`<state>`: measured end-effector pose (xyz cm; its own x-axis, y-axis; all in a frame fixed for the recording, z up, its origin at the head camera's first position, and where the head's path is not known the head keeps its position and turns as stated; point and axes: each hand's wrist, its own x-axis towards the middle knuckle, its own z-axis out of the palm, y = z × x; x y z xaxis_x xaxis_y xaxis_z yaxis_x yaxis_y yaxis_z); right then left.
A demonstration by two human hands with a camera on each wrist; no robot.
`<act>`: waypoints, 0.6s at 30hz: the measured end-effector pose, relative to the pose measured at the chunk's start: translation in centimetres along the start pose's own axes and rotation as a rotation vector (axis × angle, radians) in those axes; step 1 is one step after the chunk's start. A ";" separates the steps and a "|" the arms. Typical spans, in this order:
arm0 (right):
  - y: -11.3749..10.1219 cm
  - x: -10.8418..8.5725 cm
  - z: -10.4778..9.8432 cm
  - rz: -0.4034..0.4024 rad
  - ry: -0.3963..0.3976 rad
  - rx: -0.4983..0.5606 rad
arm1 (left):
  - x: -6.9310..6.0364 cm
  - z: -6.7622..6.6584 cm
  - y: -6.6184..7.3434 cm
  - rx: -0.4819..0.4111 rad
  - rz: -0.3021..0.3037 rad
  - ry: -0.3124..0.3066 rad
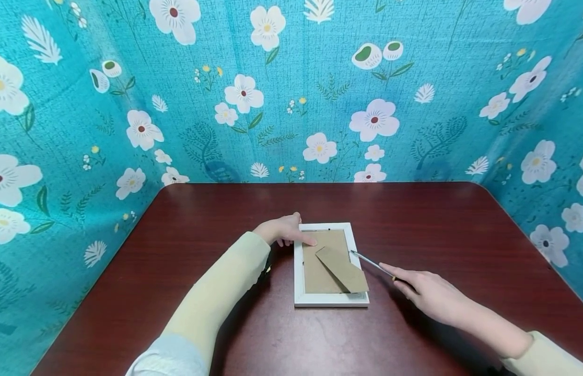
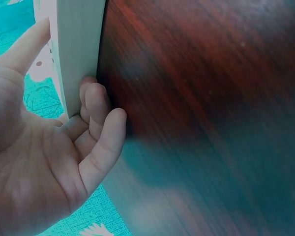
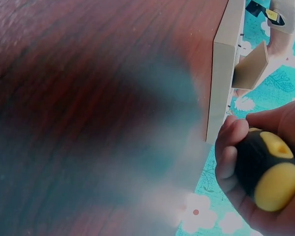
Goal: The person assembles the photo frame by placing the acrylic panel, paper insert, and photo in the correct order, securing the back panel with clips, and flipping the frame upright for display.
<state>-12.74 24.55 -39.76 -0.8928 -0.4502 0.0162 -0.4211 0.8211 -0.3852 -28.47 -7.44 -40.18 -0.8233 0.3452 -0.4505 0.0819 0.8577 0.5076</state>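
Observation:
A white picture frame (image 1: 299, 277) lies face down on the table, its brown backing board (image 1: 314, 274) and brown easel stand (image 1: 345, 270) on top. My left hand (image 1: 286, 230) holds the upper left edge; its thumb presses on the backing while the other fingers bend along the frame's side, as the left wrist view shows. In my right hand (image 1: 434, 295) is a screwdriver (image 3: 273, 169) with a black and yellow handle. Its metal shaft (image 1: 370, 262) points left, the tip at the frame's right inner edge beside a small dark tab.
The dark red wooden table (image 1: 216, 209) has rounded far corners. A teal curtain with white flowers (image 1: 282, 104) hangs behind it and along both sides. Small dark tabs show along the frame's inner edge.

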 end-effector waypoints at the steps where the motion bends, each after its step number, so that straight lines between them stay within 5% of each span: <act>1: 0.0 0.1 0.0 -0.003 -0.008 0.021 | 0.0 0.0 0.0 0.000 -0.001 -0.001; 18: -0.3 0.3 0.2 -0.025 -0.023 0.104 | 0.0 0.0 0.3 0.047 -0.040 0.007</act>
<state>-12.82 24.05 -39.84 -0.8777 -0.4792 0.0066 -0.4234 0.7689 -0.4790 -28.48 -7.16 -40.03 -0.8306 0.3074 -0.4643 0.0749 0.8879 0.4539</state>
